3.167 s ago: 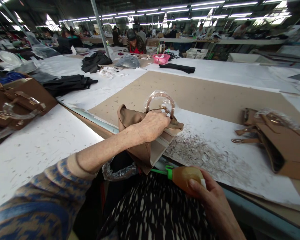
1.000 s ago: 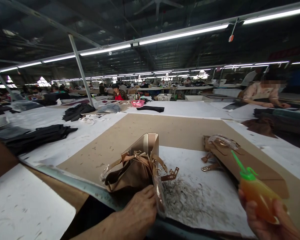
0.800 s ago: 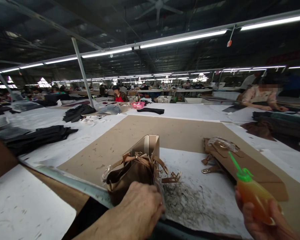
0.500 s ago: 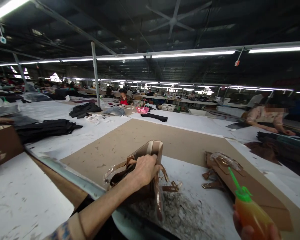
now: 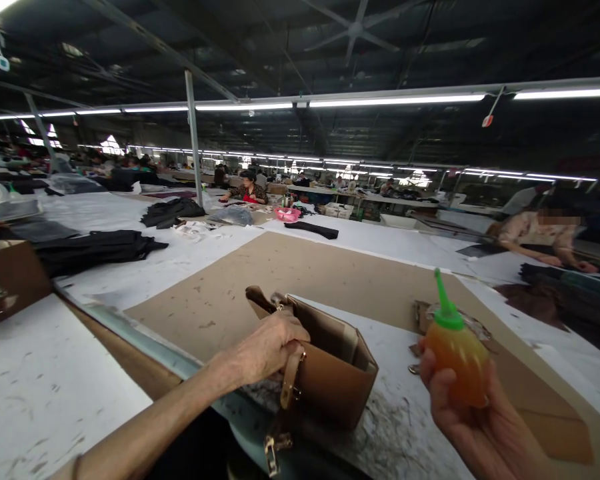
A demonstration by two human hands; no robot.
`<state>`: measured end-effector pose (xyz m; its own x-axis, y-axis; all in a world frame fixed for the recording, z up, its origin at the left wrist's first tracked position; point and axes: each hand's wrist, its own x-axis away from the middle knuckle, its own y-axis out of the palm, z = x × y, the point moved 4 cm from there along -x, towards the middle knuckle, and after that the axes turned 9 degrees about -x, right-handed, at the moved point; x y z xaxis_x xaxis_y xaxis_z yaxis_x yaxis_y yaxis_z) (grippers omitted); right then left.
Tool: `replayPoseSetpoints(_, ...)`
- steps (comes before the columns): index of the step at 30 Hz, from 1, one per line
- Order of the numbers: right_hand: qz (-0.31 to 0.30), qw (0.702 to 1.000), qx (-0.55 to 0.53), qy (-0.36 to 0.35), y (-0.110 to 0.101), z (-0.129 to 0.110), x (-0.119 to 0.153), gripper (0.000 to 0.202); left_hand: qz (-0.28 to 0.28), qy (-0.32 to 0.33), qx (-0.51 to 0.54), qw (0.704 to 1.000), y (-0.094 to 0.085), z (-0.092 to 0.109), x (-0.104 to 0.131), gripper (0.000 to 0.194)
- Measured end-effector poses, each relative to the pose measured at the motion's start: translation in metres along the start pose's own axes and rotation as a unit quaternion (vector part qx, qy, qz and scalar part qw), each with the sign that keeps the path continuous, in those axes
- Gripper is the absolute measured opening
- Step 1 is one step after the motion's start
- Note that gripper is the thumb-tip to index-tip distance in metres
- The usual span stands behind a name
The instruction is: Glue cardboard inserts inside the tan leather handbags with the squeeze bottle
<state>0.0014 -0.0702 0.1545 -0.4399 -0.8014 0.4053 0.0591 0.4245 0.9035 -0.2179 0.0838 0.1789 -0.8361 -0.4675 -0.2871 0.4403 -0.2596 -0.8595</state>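
Note:
A brown handbag (image 5: 337,383) lies tilted near the table's front edge, its open mouth facing up and to the right. My left hand (image 5: 275,343) is closed on the bag's near left side, by a strap (image 5: 291,380) with gold-coloured hardware. A metal clasp (image 5: 273,450) dangles below it. In my right hand (image 5: 460,407) is a squeeze bottle (image 5: 457,363) of orange liquid, its green nozzle pointing up. The fingers wrap around the bottle, which is held above the table, right of the bag and apart from it.
Another brown bag piece (image 5: 550,420) lies behind my right hand. At far left stands a brown bag (image 5: 10,283). Black fabric pieces (image 5: 100,250) and a pink basket (image 5: 287,214) are on the white-covered table. A co-worker (image 5: 545,230) leans over the table at right.
The handbag has turned, so its opening now faces right, and my left hand has shifted to its near side. My right hand has raised the squeeze bottle and brought it left.

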Motion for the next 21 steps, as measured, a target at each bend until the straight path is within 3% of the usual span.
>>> replayPoseSetpoints(6, -0.067, 0.997, 0.039, 0.031, 0.058, 0.056, -0.012, 0.036, 0.147, -0.065, 0.038, 0.986, 0.005, -0.006, 0.009, 0.028)
replayPoseSetpoints(9, -0.093, 0.993, 0.058, 0.032, 0.072, 0.074, -0.021, 0.033, 0.196, -0.090, 0.014, 0.976, 0.000, -0.007, 0.004, 0.027)
replayPoseSetpoints(11, -0.095, 0.992, 0.063, 0.046, 0.074, 0.082, -0.026, 0.031, 0.200, -0.135, -0.017, 0.970, -0.004, -0.012, -0.002, 0.029)
replayPoseSetpoints(15, -0.075, 0.992, 0.066, 0.074, 0.066, 0.090, -0.034, 0.027, 0.174, -0.223, -0.087, 0.955, -0.007, -0.031, -0.011, 0.040)
replayPoseSetpoints(17, -0.076, 0.992, 0.065, 0.071, 0.062, 0.090, -0.037, 0.025, 0.136, -0.264, -0.124, 0.947, -0.009, -0.044, -0.016, 0.041)
replayPoseSetpoints(21, -0.095, 0.991, 0.058, 0.072, 0.060, 0.086, -0.040, 0.025, -0.090, -0.309, -0.187, 0.928, -0.006, -0.062, -0.034, 0.037)
